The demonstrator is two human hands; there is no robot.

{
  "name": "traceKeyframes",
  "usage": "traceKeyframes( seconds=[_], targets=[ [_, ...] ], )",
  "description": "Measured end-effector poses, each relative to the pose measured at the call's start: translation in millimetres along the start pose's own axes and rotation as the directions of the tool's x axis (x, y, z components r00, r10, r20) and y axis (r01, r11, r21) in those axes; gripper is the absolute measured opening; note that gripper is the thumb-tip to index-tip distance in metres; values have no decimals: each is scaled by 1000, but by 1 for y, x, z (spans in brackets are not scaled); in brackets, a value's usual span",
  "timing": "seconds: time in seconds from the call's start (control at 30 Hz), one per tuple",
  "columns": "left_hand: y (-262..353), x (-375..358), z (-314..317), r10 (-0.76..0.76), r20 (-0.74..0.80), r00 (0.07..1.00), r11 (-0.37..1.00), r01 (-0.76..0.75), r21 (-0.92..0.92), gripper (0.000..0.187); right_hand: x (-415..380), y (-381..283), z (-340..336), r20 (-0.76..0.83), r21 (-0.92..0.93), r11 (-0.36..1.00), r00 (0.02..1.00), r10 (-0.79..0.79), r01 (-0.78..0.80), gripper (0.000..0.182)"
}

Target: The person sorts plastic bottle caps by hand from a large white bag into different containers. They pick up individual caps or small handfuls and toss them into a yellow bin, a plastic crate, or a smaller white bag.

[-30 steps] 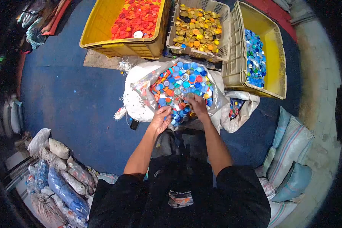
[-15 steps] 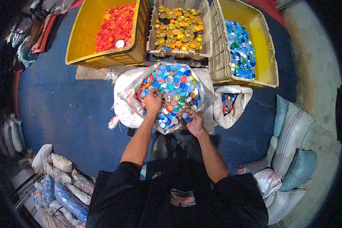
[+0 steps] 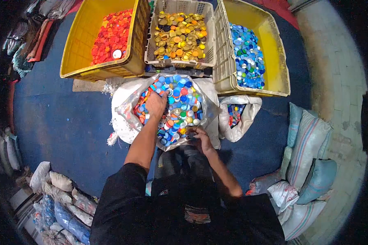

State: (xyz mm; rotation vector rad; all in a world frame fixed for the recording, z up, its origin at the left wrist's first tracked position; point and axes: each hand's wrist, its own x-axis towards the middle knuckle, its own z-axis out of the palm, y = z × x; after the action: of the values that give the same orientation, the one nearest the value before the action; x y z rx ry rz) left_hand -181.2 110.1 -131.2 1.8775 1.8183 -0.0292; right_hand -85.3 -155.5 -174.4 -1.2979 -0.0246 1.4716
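Observation:
An open white sack [image 3: 124, 107] full of mixed bottle caps [image 3: 179, 96] lies in front of me. My left hand [image 3: 156, 104] reaches into the caps on the sack's left side, fingers bent down among them; what they hold, if anything, is hidden. Over the near right rim is my right hand [image 3: 200, 138], its fingers curled together around something dark and too small to name. Behind the sack stand a yellow crate [image 3: 135, 61] with red caps, a pale crate [image 3: 180, 63] with yellow and gold caps, and a yellowish crate [image 3: 225, 65] with blue caps.
A smaller white sack [image 3: 249, 118] with caps stands right of the big one. Stuffed sacks [image 3: 308, 143] lean at the right, and more bags [image 3: 69, 208] lie at the lower left. Dark blue flooring [image 3: 69, 134] surrounds the sacks.
The whole view has shifted, with crates and sack now further left. My right hand no longer shows the blue caps seen in it before. My left hand remains among the caps.

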Motion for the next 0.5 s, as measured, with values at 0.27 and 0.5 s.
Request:
traceKeyframes(
  seconds=[0.27,0.5],
  targets=[
    [5,2,2,-86,-10,996,987,84,-140,54,-7,-21,3,32,-77,997,999,26,-23,46],
    [-53,-13,19,-64,603,796,289,593,-752,39,-22,-55,30,98,-22,999,994,46,-45,45]
  ],
)
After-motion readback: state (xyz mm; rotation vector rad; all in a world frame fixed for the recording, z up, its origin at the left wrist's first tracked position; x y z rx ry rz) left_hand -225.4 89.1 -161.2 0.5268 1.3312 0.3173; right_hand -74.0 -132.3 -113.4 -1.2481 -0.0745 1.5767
